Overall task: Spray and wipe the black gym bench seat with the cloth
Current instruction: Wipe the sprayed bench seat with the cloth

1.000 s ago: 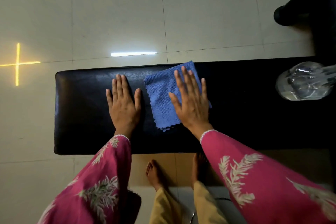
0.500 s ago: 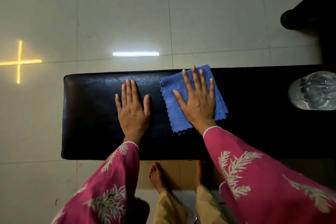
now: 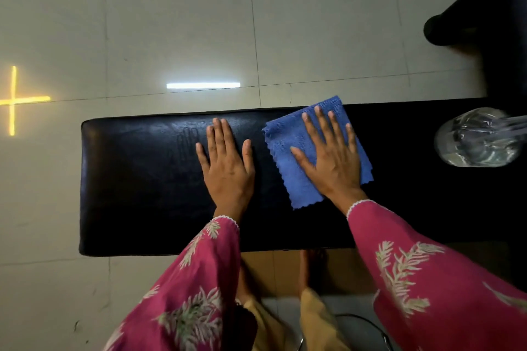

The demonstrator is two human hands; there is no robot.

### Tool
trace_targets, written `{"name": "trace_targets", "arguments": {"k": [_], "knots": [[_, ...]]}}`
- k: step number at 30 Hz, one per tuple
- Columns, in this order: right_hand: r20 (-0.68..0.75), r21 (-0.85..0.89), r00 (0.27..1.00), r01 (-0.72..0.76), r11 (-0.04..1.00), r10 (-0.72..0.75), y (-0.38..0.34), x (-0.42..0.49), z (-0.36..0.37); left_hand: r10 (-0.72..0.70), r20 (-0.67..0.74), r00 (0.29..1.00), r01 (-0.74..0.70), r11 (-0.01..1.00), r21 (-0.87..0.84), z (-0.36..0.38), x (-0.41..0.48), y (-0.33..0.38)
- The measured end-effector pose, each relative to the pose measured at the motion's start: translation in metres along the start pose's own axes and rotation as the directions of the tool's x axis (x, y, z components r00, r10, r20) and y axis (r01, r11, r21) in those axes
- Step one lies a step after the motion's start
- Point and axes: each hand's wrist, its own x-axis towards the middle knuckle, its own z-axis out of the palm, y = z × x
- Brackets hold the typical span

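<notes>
The black gym bench seat (image 3: 137,179) runs left to right across the middle of the view. A blue cloth (image 3: 288,151) lies flat on it, right of centre, near the far edge. My right hand (image 3: 330,159) presses flat on the cloth with fingers spread. My left hand (image 3: 228,168) rests flat on the bare seat just left of the cloth, holding nothing. A faint handprint shows on the seat left of my left hand. A clear spray bottle (image 3: 479,137) lies on the bench at the right edge.
Pale floor tiles (image 3: 171,23) surround the bench, with a white light reflection and a yellow cross of light. A black piece of equipment (image 3: 484,14) stands at the top right. My bare feet (image 3: 310,265) stand by the near edge.
My right hand has slid the cloth to the right along the seat and toward its far edge. My left hand has shifted slightly right, leaving a handprint.
</notes>
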Motion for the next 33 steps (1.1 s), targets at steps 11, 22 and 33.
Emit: {"name": "trace_targets", "arguments": {"k": [11,22,33], "knots": [[-0.002,0.03,0.99,-0.14,0.99,0.141,0.005,0.001,-0.013,0.008,-0.007,1.0,-0.007,0.997,0.071,0.002,0.0,-0.001],[0.062,-0.038,0.994,0.094,0.995,-0.092,-0.012,-0.002,0.0,0.004,-0.023,1.0,-0.002,0.997,0.082,0.003,0.0,-0.001],[0.049,-0.014,0.994,0.102,0.995,-0.101,-0.012,0.017,-0.003,0.002,-0.031,1.0,0.001,0.996,0.087,0.005,0.0,-0.001]]}}
